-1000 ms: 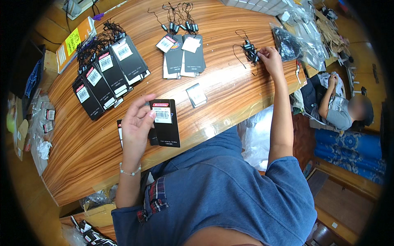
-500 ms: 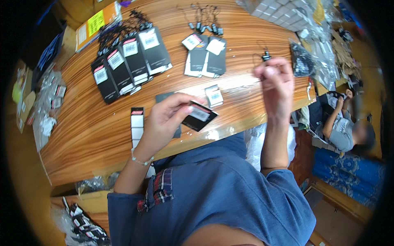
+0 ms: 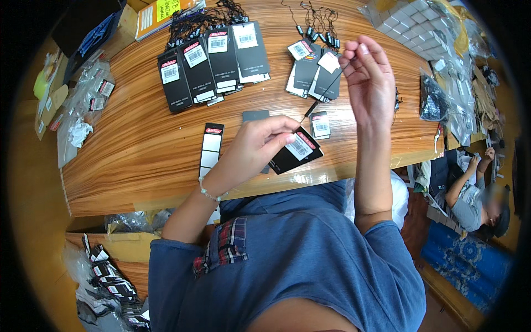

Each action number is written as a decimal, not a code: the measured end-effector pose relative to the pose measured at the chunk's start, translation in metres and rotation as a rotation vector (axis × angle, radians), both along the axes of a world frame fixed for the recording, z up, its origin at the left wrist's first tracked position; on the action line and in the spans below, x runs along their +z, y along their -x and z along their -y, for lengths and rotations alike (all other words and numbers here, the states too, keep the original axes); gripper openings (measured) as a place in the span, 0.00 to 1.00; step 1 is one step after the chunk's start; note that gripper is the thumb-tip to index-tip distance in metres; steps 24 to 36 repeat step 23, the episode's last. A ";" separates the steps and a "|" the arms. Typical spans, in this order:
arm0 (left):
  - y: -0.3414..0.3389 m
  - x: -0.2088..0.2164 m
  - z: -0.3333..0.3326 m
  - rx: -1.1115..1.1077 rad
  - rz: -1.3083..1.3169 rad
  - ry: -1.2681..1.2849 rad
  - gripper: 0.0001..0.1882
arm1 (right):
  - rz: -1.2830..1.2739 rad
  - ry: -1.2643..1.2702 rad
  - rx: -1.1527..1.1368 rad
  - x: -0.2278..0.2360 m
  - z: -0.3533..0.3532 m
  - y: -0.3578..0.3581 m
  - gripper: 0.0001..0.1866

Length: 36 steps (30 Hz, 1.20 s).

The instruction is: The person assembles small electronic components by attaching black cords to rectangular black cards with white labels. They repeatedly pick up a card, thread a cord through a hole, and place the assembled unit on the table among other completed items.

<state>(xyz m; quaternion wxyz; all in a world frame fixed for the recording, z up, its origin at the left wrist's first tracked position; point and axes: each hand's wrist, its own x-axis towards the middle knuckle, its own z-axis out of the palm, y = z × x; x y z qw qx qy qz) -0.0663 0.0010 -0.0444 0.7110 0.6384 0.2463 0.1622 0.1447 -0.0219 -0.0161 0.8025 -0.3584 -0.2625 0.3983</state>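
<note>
My left hand (image 3: 257,148) pinches a black hang tag (image 3: 285,159) with a white barcode sticker, over the table's near edge. A thin black string (image 3: 332,84) with a small dark toggle (image 3: 311,108) rises from the tag's upper corner. It stretches toward my raised right hand (image 3: 369,86), whose fingertips are pinched together around its far end. Beneath my left hand lies a grey card (image 3: 255,115), mostly covered. Just beyond the held tag is a small pile of white stickers (image 3: 320,125). A strip of blank white labels (image 3: 211,146) lies left of my left hand.
Rows of black hang tags with strings (image 3: 213,66) lie at the far left; a smaller group of strung tags (image 3: 310,72) is at far centre. White boxes (image 3: 398,19) and a bag of black strings (image 3: 433,98) stand right. Another person (image 3: 470,193) sits at right.
The string was apart from the tag in my right hand; now it is at the tag's corner and drawn out. My right hand has risen away. The whole view has shifted.
</note>
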 end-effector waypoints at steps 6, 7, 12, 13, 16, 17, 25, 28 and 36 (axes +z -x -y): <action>0.005 -0.001 -0.019 0.314 0.217 -0.002 0.13 | 0.068 -0.157 0.120 0.014 0.011 0.001 0.13; 0.007 0.000 -0.021 0.375 0.203 0.033 0.14 | 0.208 -0.065 0.054 0.017 0.015 0.014 0.15; 0.010 0.004 -0.027 0.493 0.263 -0.128 0.15 | 0.470 0.198 0.279 0.010 0.025 0.054 0.09; 0.010 0.006 -0.026 0.494 0.268 -0.116 0.15 | 0.446 0.205 0.274 0.006 0.025 0.061 0.06; 0.010 0.006 -0.023 0.510 0.275 -0.107 0.15 | 0.827 0.240 0.151 -0.003 0.019 0.072 0.06; 0.010 0.005 -0.023 0.518 0.276 -0.109 0.15 | 0.913 0.199 0.102 -0.006 0.017 0.073 0.07; 0.010 0.005 -0.022 0.509 0.273 -0.127 0.15 | 0.948 0.214 -0.042 -0.011 0.015 0.082 0.11; 0.010 0.005 -0.022 0.509 0.273 -0.127 0.15 | 0.948 0.214 -0.042 -0.011 0.015 0.082 0.11; 0.010 0.005 -0.022 0.509 0.273 -0.127 0.15 | 0.948 0.214 -0.042 -0.011 0.015 0.082 0.11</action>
